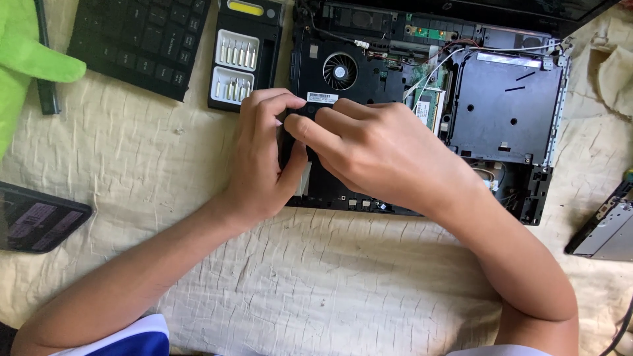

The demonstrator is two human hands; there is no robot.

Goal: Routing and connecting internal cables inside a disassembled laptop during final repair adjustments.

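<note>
Black plastic of an opened laptop base [508, 99] is pressed under both hands, its innards laid bare on a cream, creased cloth [330, 277]. The left hand [260, 155] is curled over the near left part of the base, its fingers [277, 99] bent down onto the casing; whether anything is pinched under them cannot be told. The right hand [382, 151] is crossed over from the right, its fingers [310, 135] closed against the left hand's thumb above the same spot. Just beyond the fingertips a round cooling fan [339, 70] is seen. Left of the fingers an open screwdriver bit case [245, 56] and a detached black keyboard [142, 39] are laid. Far right, a grey drive unit [606, 227] is seen.
</note>
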